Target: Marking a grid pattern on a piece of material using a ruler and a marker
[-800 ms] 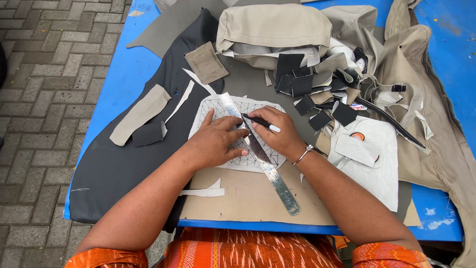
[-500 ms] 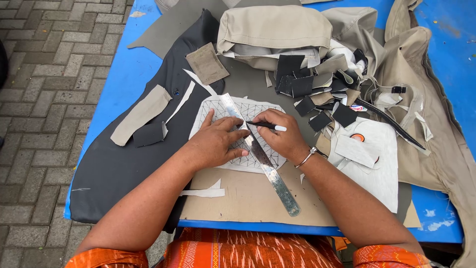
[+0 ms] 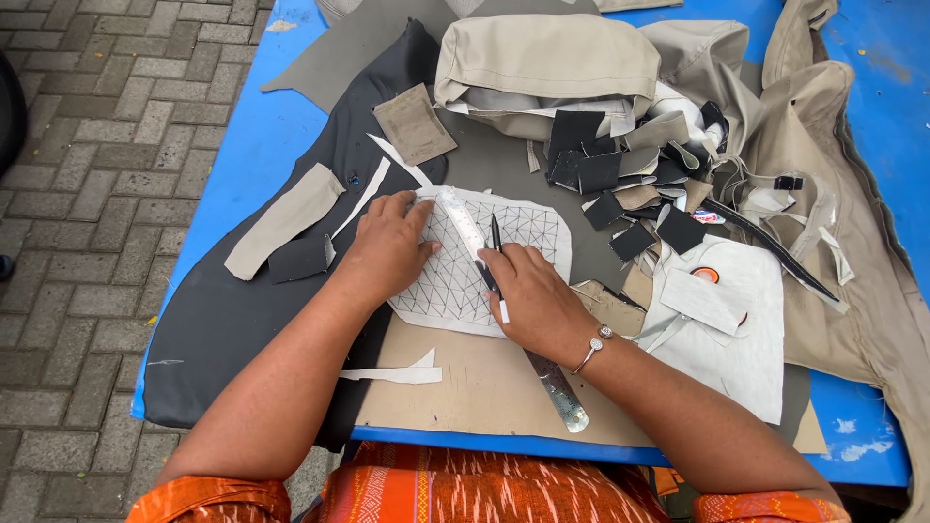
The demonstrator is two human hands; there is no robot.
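A white pattern piece (image 3: 528,232) crossed by a grid of drawn triangles lies on a tan sheet on the blue table. A long metal ruler (image 3: 557,392) runs diagonally over it, from upper left to lower right. My left hand (image 3: 387,247) presses flat on the ruler's upper end and the pattern's left side. My right hand (image 3: 533,300) holds a black and white pen (image 3: 497,257), its tip against the ruler's right edge. A bracelet sits on that wrist.
Dark grey fabric (image 3: 232,320) covers the table's left half, with tan strips (image 3: 286,218) and a tan square (image 3: 415,124) on it. Folded beige fabric (image 3: 547,63), black scraps (image 3: 591,165) and a white sheet (image 3: 731,310) crowd the right. Paving lies beyond the left table edge (image 3: 208,232).
My left hand has shifted up along the ruler toward its top end. My right hand has turned the pen upright and brought it against the ruler's edge.
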